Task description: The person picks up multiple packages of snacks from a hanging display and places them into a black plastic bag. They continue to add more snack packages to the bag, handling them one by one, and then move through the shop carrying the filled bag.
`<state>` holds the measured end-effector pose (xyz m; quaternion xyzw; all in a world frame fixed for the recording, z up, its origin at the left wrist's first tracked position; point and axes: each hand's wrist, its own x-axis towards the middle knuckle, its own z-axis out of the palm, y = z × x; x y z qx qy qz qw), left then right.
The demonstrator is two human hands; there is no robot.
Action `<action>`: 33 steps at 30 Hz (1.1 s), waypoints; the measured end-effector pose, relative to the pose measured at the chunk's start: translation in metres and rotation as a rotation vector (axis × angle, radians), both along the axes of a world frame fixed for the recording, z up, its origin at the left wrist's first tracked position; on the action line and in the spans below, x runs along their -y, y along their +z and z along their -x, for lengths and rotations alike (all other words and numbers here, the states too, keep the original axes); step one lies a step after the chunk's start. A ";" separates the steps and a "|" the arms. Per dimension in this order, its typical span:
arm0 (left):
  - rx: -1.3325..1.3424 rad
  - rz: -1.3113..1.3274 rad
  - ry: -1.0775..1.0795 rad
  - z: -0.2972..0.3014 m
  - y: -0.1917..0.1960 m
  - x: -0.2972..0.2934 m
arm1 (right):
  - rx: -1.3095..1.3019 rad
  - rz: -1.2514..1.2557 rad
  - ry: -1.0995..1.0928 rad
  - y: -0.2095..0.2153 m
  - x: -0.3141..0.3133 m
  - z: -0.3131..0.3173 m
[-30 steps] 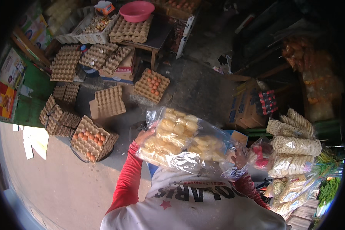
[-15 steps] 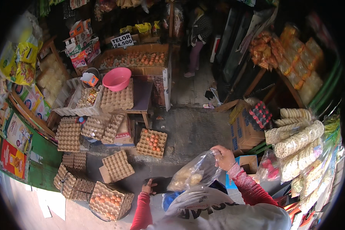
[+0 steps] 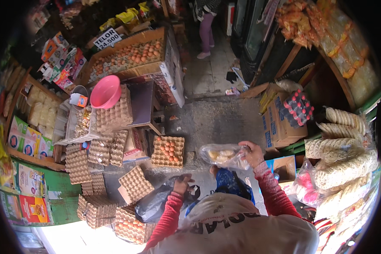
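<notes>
My right hand (image 3: 252, 155) is closed on the gathered end of a clear plastic bag (image 3: 224, 155). Pale roundish pieces, of a kind I cannot make out, lie inside the bag, which hangs out to the left of the hand. My left hand (image 3: 182, 185) grips a dark grey plastic bag (image 3: 158, 202) that spreads to its left, over the edge of a stack of egg trays. Ahead of that hand, on the ground, rests an egg tray (image 3: 168, 151) with several brown eggs. An empty egg tray (image 3: 136, 184) lies left of the hand.
Stacked egg trays (image 3: 96, 211) stand at lower left. A pink basin (image 3: 105, 92) sits on trays beside a small table (image 3: 144, 101). Behind is a wooden bin (image 3: 161, 51) of eggs. Cardboard boxes (image 3: 283, 120) and bagged noodle-like coils (image 3: 343, 163) line the right. A person (image 3: 206, 29) stands far back.
The clear bag has swung out to a flatter position in my right hand. My left hand has moved right and forward, and the dark bag now shows spread beside it. The view has shifted.
</notes>
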<state>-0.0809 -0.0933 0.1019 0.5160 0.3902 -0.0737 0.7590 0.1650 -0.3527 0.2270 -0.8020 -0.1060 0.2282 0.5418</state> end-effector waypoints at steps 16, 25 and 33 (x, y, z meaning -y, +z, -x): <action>0.614 0.235 -0.305 -0.415 0.064 -0.076 | -0.144 -0.324 0.459 0.085 -0.057 -0.279; 0.734 -0.737 -0.620 -0.550 0.088 -0.061 | 0.398 -0.020 0.292 0.095 -0.110 -0.370; 0.609 -1.176 -0.888 -0.653 0.028 -0.137 | 0.444 0.214 0.375 0.058 -0.185 -0.495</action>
